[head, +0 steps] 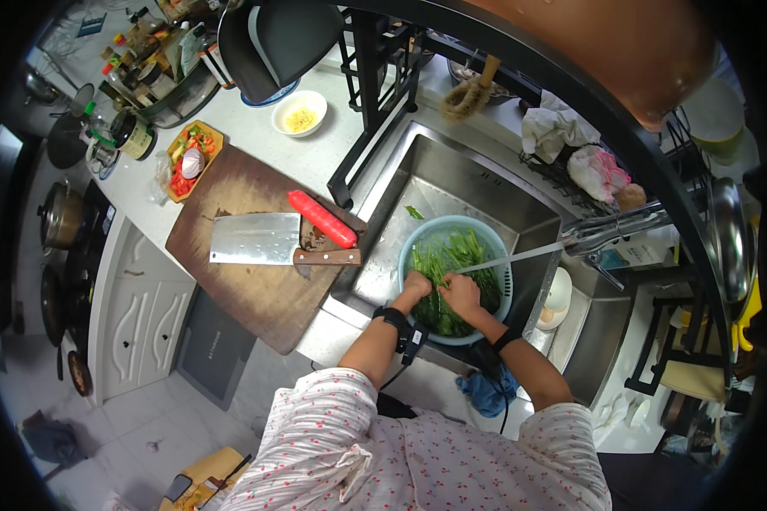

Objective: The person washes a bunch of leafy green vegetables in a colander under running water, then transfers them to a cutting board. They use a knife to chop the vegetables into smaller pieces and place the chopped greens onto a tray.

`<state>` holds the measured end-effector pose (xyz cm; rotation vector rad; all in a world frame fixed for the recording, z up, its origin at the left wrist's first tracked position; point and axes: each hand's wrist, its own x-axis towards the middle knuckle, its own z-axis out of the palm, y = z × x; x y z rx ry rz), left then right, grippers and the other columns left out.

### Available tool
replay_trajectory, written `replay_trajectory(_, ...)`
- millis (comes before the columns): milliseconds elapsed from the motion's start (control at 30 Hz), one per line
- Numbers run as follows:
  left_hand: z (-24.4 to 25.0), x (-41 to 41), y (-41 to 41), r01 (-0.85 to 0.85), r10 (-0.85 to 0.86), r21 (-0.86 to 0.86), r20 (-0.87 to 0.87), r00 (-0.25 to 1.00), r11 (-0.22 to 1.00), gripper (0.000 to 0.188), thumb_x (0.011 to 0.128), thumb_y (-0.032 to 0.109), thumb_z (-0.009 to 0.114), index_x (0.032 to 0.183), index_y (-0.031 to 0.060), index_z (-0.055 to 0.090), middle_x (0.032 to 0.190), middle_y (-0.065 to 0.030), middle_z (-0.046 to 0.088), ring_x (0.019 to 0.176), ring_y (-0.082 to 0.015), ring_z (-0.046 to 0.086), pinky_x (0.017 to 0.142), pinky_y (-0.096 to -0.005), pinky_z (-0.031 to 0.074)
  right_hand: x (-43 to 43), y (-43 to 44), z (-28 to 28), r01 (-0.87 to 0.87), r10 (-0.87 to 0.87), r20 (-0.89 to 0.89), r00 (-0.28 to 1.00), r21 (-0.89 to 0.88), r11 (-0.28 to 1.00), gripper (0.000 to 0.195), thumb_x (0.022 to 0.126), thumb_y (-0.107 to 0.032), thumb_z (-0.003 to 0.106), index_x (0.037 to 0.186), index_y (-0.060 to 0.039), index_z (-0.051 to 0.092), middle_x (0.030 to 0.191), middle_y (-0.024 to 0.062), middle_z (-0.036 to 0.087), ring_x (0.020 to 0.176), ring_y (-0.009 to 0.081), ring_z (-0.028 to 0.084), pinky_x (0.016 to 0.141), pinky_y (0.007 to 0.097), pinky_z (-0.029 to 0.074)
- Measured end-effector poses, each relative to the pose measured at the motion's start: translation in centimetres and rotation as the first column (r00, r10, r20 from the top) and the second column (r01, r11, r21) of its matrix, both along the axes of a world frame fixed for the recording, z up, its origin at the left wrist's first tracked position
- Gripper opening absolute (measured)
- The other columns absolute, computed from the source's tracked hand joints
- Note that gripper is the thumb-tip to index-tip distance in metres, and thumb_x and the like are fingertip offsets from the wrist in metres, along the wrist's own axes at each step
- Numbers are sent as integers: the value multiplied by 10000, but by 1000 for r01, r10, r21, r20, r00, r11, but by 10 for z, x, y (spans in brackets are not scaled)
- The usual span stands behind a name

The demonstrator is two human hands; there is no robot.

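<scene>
Both hands are in a light blue plastic basin (404, 255) of water and leafy greens (444, 319), which stands in a stainless steel sink. My left hand (420, 284) grips stems at the basin's left side. Just right of it, my right hand (460, 294) has its fingers curled round more stems. Water runs from the chrome faucet (588, 236) onto the greens near my right hand. On a wooden cutting board (255, 300) to the left lie a cleaver (255, 238) and a red-wrapped sausage (323, 219). The fingertips are partly hidden among the greens.
A white bowl of minced garlic (300, 114) and an orange tray of cut vegetables (195, 160) stand beyond the board. A black rack post (369, 76) rises beside the sink. Bowls sit in the second basin at right. A blue cloth (489, 391) lies at the front edge.
</scene>
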<state>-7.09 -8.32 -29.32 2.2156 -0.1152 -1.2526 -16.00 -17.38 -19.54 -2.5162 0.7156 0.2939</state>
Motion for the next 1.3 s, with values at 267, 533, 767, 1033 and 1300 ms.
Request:
replay_trajectory(267,19,-1,-9,73,-69,91,-38,997,993,576,654,114,615,1137,-132,421,1085,-231,550,1021,-302,547,817,-322,462,2,-5,-3,34,-56,-121,991,-178,984,190,715,-213,618,729,-23,629,691,175,607,683,343,600,626,428,491)
replay_trajectory(533,-41,2,-10,259,-259,97,-18,966,961,545,642,141,644,1076,-135,465,1075,-219,560,1000,-287,562,795,-317,473,43,12,-1,157,-171,-63,983,-191,969,212,719,-227,619,742,-17,622,730,185,612,706,348,606,619,429,495)
replay_trajectory(767,-23,-1,-5,120,-119,41,-14,993,992,491,662,179,640,1034,-115,514,1037,-233,571,985,-312,564,775,-331,478,27,7,18,-11,-24,-306,952,-112,994,226,681,-223,667,788,-26,640,807,172,630,776,328,619,663,406,502)
replay_trajectory(1033,17,-4,-2,26,-27,45,18,999,999,498,690,205,602,1044,-132,506,1046,-257,558,1005,-327,546,811,-327,459,32,19,2,135,-158,-280,947,-102,986,225,734,-149,583,921,-26,606,929,187,612,863,320,603,657,385,508)
replay_trajectory(1300,6,-5,5,19,-17,-54,47,999,998,376,670,222,626,894,-80,613,993,-251,583,968,-327,565,811,-341,450,15,19,-41,-223,139,-207,968,-468,855,495,838,-201,424,1317,-130,324,1391,97,226,1282,307,166,1015,495,140)
